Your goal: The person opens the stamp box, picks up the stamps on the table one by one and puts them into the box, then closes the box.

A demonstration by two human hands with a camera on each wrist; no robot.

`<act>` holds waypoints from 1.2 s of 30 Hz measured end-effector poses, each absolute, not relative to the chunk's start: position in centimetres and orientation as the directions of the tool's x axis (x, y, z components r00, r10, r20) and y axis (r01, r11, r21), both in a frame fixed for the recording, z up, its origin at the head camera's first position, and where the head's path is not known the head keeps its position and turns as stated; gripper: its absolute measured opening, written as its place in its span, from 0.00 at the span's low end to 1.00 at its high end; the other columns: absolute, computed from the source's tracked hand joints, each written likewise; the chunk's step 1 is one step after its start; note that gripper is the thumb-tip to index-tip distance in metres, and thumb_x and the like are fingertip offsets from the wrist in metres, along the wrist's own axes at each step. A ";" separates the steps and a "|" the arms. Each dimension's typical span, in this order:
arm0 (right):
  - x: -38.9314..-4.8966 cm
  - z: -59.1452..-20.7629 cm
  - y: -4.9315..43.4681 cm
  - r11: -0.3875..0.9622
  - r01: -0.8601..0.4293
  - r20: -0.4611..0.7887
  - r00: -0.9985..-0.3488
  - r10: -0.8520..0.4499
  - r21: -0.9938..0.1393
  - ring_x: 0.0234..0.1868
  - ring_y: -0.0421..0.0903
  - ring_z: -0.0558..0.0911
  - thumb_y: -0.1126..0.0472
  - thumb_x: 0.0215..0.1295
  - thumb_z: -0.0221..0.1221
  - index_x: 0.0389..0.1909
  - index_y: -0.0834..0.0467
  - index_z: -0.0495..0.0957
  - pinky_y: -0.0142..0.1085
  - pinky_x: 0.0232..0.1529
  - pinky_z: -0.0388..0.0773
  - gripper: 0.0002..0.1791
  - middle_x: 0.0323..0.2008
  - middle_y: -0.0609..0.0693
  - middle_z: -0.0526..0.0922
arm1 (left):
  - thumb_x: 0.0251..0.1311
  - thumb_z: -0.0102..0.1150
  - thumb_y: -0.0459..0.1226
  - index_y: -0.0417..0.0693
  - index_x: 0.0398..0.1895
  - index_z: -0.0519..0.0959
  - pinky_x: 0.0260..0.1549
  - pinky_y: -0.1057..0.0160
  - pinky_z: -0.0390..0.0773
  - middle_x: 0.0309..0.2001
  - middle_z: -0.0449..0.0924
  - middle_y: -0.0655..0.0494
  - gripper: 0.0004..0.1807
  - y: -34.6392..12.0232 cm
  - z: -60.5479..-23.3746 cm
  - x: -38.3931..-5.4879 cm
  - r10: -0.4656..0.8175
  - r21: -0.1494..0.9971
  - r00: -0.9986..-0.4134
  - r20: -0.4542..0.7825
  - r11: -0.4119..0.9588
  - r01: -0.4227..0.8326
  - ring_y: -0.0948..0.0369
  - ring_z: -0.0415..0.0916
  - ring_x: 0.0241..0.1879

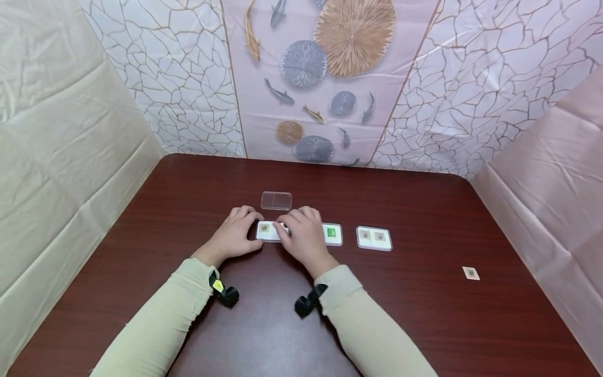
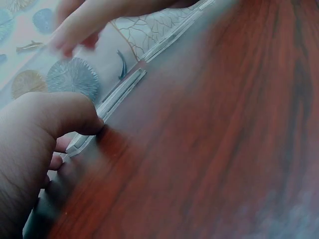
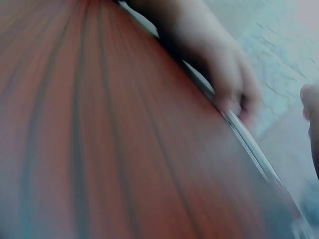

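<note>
My left hand (image 1: 233, 235) grips the left end of a clear plastic stamp case (image 1: 265, 236), thumb at the near edge and fingers at the far edge. The case lies flat, with a white insert and a small brownish stamp (image 1: 265, 228). My right hand (image 1: 303, 235) is over the case's right part, thumb pointing left across it. In the left wrist view this right hand (image 2: 94, 22) is raised above the case and blurred. A second case (image 1: 335, 242) with a green stamp (image 1: 331, 232) is partly hidden behind the right hand.
A clear lid (image 1: 276, 200) lies just beyond the hands. Farther right is a third case (image 1: 373, 246) with two greyish stamps. A loose stamp (image 1: 470, 273) lies on the dark wood table (image 1: 414, 314), near its right side. Patterned cloth (image 1: 188, 78) hangs behind the table.
</note>
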State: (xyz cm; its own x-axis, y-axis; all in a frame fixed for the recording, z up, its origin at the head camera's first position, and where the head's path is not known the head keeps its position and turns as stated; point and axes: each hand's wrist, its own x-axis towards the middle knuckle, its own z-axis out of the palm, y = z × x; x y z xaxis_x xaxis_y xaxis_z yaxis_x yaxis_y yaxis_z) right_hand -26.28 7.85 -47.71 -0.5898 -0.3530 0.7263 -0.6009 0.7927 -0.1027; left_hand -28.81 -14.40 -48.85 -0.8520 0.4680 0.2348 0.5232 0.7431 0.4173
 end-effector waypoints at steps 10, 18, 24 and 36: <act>-24.6 -48.3 23.4 0.817 -0.570 0.837 -0.488 -0.248 -0.090 0.34 0.58 0.78 0.58 0.61 0.64 0.33 0.59 0.86 0.54 0.38 0.71 0.08 0.28 0.53 0.85 | 0.49 0.69 0.47 0.46 0.57 0.77 0.58 0.42 0.68 0.58 0.70 0.45 0.31 -14.7 -48.9 -28.6 0.455 0.429 -0.864 0.215 0.751 0.502 0.43 0.63 0.60; -20.4 -48.5 37.5 0.900 -0.398 0.724 -0.673 -0.153 -0.180 0.37 0.61 0.77 0.63 0.57 0.66 0.36 0.61 0.85 0.53 0.43 0.68 0.07 0.31 0.58 0.85 | 0.50 0.68 0.46 0.46 0.57 0.77 0.58 0.42 0.68 0.58 0.70 0.45 0.30 -14.6 -49.1 -28.5 0.447 0.431 -0.866 0.225 0.751 0.500 0.43 0.63 0.60; -15.9 -48.5 44.4 0.932 -0.206 0.532 -0.846 -0.017 -0.297 0.41 0.49 0.76 0.60 0.60 0.68 0.40 0.57 0.85 0.41 0.45 0.66 0.08 0.37 0.54 0.84 | 0.50 0.68 0.46 0.46 0.58 0.77 0.58 0.43 0.68 0.58 0.70 0.45 0.30 -14.4 -49.3 -28.5 0.450 0.433 -0.868 0.211 0.753 0.496 0.43 0.62 0.60; -12.8 -48.5 47.6 0.937 -0.096 0.356 -0.934 0.032 -0.337 0.33 0.33 0.68 0.50 0.62 0.69 0.41 0.52 0.86 0.30 0.34 0.63 0.12 0.34 0.46 0.79 | 0.49 0.69 0.47 0.45 0.56 0.77 0.60 0.43 0.66 0.58 0.70 0.44 0.30 -14.1 -49.0 -28.8 0.473 0.413 -0.848 0.239 0.741 0.529 0.41 0.63 0.59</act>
